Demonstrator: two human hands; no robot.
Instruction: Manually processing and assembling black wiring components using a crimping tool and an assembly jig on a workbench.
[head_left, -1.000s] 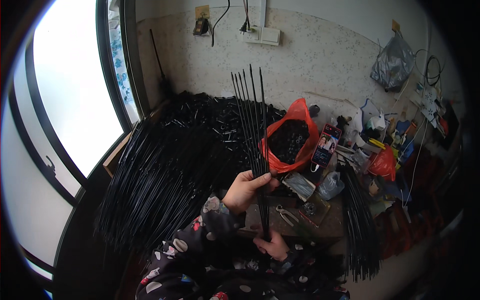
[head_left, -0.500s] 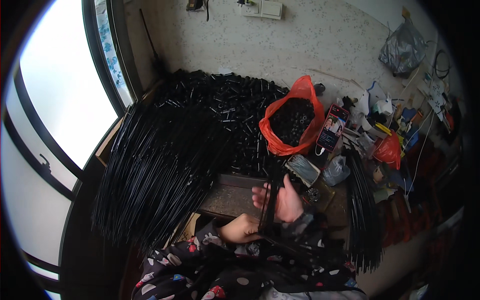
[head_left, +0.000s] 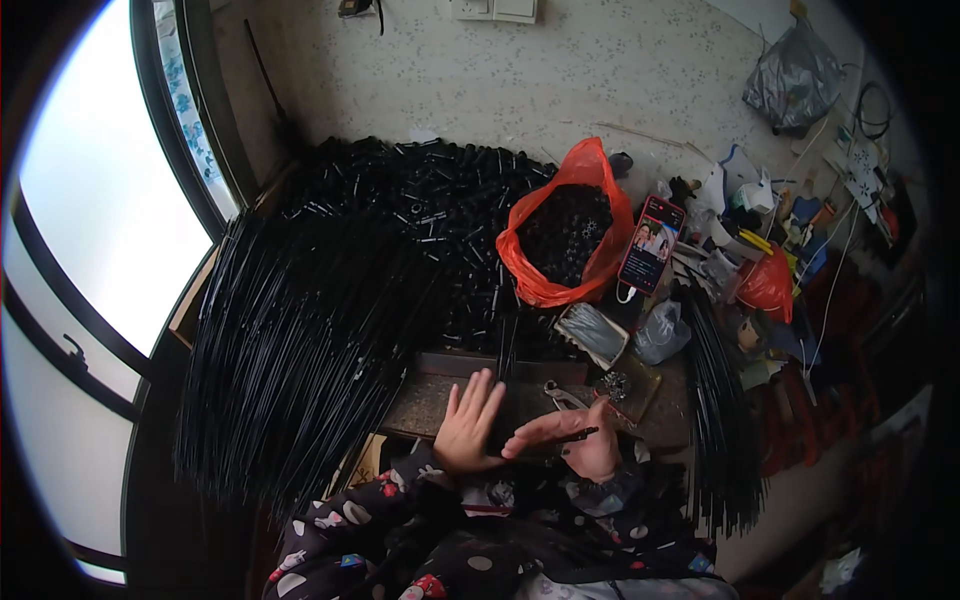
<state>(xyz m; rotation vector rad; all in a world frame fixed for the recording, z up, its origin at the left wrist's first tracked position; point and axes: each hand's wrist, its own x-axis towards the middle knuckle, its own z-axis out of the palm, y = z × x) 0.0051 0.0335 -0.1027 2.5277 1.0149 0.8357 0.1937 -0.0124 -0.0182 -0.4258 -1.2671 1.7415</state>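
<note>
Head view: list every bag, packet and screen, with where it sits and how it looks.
Orange plastic bag: centre, open, full of small black parts.
Phone: leaning right of the orange bag, red-edged, screen lit.
Clear packet: below the phone, crumpled.
Small red bag: right, among clutter.
Grey plastic bag: hanging upper right on the wall.

A single view comes from a wide fisheye camera worn on the person's head, looking steeply down and forward. The left hand and right hand sit close, low in the picture. Beyond the hands the counter and the wall curve toward the dark round rim, with a window far left of the left hand.
</note>
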